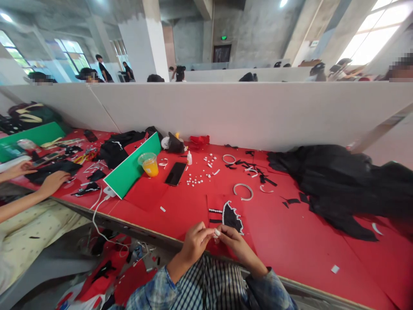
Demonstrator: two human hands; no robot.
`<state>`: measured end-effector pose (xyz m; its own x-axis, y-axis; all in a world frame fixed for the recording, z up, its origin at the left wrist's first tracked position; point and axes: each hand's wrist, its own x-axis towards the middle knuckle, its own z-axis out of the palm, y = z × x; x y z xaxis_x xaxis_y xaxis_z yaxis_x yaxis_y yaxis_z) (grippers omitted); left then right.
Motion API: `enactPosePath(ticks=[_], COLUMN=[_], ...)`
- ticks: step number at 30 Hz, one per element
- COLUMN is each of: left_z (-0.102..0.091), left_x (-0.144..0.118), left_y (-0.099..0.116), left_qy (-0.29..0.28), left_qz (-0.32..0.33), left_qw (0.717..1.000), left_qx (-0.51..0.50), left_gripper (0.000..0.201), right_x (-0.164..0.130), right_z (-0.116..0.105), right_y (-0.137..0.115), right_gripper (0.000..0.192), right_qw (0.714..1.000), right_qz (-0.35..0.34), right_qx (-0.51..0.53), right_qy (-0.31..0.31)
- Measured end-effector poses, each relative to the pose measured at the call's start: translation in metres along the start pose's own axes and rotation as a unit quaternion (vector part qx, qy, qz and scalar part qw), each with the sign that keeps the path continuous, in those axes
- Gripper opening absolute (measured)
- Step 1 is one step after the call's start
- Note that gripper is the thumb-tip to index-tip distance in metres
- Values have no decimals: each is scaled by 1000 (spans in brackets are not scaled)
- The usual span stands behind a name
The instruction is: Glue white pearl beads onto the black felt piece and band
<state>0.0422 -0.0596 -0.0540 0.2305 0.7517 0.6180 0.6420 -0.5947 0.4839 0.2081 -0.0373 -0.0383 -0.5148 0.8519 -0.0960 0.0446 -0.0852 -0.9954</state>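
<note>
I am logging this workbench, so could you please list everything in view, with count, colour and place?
table: one, red, across the frame
black piece edged with pearls: one, before the hands
pearl beads: many, white, scattered mid-table
pearl hoops: several, white, centre
phone: one, black, beside the cup
cup of juice: one, orange
glue bottle: one, white
green board: one, propped up
black fabric: heap, right
co-worker's hand: far left
left hand: pinching a small white bit
right hand: pinching the same bit
</note>
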Motion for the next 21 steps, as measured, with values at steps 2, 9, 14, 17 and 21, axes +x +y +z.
enactPosePath(ticks=[2,9,14,17,21], left_z=[-1,-9,-8,-3,5], left_x=[-2,-7,-13,-13,-8], left_y=[-1,-10,-13,-12,-11], left_qy=[3,-33,-31,-53,-92], left_qz=[41,111,84,59,37], left_qw=[997,973,980,982,977], left_qx=[66,198,179,172,190], left_gripper=[28,25,24,24,27], right_x=[2,3,-7,-14,-17], right_z=[1,2,-8,-16,-19], right_y=[0,1,3,12,31], right_gripper=[43,40,25,15,23], right_qw=[1000,991,955,911,876], right_qz=[-3,-35,-108,-170,-199], right_qx=[-21,-124,-231,-330,-402], right_qy=[4,40,155,181,177])
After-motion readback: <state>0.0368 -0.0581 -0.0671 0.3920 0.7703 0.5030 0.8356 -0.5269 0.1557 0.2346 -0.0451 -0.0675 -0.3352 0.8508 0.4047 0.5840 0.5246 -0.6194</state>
